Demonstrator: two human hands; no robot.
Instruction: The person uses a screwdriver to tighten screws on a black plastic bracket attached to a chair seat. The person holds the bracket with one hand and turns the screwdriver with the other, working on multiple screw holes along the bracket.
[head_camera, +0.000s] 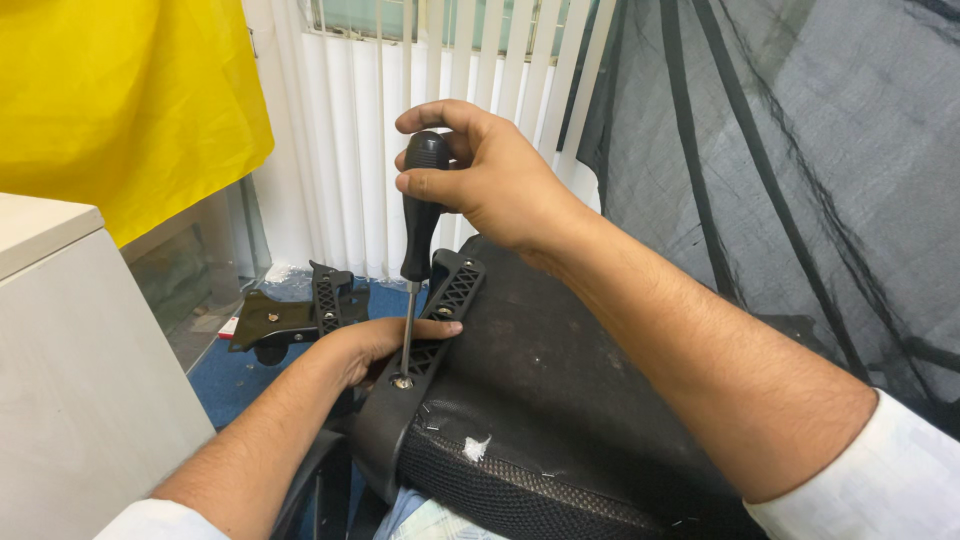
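The right hand (490, 175) is closed around the round black top of a screwdriver (420, 215). The thumb lies across the front of the handle and the other fingers curl over it from behind, so the handle top sits inside the fist. The screwdriver stands almost upright, with a small lean. Its black handle goes down from the hand, and then the thin metal shaft continues to a screw (401, 381), where the tip is touching. So the screw is directly below the grasping hand, a whole tool length under it.

The screw sits in a black plastic bracket (440, 310) with a lattice pattern, near its lower end. The left hand (375, 345) lies flat on this bracket, just beside the shaft on its left side. The fingers are stretched out and pressed on the plastic, with one fingertip passing behind the shaft; this hand grasps nothing.

The bracket lies along the left edge of a dark chair seat (560, 380), which is turned with the underside up. A mesh border runs along the near edge of the seat. To the left, on the blue floor (235, 385), lies another black part (295, 320). Around are a white cabinet (70, 380), a yellow cloth (120, 100), white vertical blinds (350, 140) and black mesh (800, 150) at the right.
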